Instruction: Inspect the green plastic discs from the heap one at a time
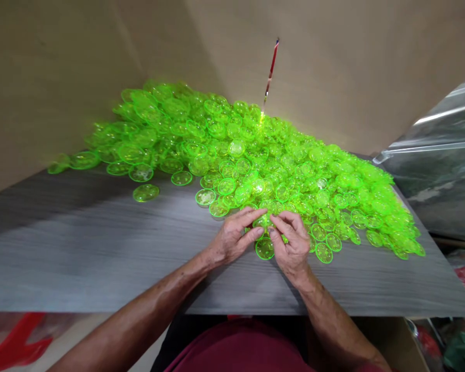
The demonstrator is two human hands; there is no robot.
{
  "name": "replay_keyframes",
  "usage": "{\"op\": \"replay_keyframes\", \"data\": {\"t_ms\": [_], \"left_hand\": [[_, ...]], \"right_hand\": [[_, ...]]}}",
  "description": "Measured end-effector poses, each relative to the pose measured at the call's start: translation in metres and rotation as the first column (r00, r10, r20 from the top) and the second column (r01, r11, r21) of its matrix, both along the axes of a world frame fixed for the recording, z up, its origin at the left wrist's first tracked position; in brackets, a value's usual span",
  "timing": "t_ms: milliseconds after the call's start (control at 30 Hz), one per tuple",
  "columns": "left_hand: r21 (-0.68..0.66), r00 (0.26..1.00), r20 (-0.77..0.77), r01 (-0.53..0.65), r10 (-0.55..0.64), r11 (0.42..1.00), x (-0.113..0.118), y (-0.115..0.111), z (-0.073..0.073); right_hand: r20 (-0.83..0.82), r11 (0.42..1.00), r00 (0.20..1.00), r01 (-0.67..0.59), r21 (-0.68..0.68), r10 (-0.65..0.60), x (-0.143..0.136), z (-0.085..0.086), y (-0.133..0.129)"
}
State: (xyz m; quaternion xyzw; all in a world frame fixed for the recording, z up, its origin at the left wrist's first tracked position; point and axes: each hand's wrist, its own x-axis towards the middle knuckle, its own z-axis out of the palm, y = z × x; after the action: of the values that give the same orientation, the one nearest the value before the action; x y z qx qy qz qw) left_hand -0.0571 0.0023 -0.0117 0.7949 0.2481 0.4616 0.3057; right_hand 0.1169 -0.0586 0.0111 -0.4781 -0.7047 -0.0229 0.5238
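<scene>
Between the fingertips of both hands is a translucent neon-green plastic disc (261, 221). My left hand (234, 235) pinches it from the left with thumb and fingers. From the right, my right hand (293, 242) closes on its other edge; the fingertips hide part of it. Just below, another green disc (264, 249) lies flat on the grey table (112, 258). A large heap of similar round green pieces (217, 129) spreads right behind my hands and out to the right.
Brown panels (313, 67) rise behind and left of the heap. A thin red stick (272, 67) stands up at the heap's back. One disc (146, 193) lies apart at left. Clear plastic sheeting (445, 155) hangs at right. Below the table's left edge shows a red object (19, 343).
</scene>
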Motion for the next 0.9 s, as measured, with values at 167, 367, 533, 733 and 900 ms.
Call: {"op": "replay_keyframes", "data": {"t_ms": [167,367,533,733,900], "left_hand": [[0.059,1.000,0.007,-0.012,0.011,0.998,0.000,-0.002,0.002],[0.055,0.999,0.033,-0.017,0.015,0.998,0.000,-0.005,0.007],[0.064,0.995,0.099,-0.013,0.007,0.998,0.000,-0.006,0.012],[0.095,0.984,0.176,-0.007,-0.010,0.995,0.001,-0.007,0.011],[0.091,0.984,0.178,-0.019,0.003,0.996,-0.001,-0.007,0.008]], "right_hand": [[0.077,0.999,0.996,0.034,0.028,-0.036,-0.002,-0.002,-0.001],[0.060,1.000,0.998,0.014,0.028,-0.016,-0.004,-0.003,-0.002],[0.042,0.999,0.999,-0.031,0.015,0.030,-0.004,-0.001,-0.004],[0.059,0.999,0.998,-0.026,0.044,0.023,-0.005,0.003,-0.007],[0.064,0.999,0.997,-0.036,0.041,0.033,-0.004,0.005,-0.008]]}}
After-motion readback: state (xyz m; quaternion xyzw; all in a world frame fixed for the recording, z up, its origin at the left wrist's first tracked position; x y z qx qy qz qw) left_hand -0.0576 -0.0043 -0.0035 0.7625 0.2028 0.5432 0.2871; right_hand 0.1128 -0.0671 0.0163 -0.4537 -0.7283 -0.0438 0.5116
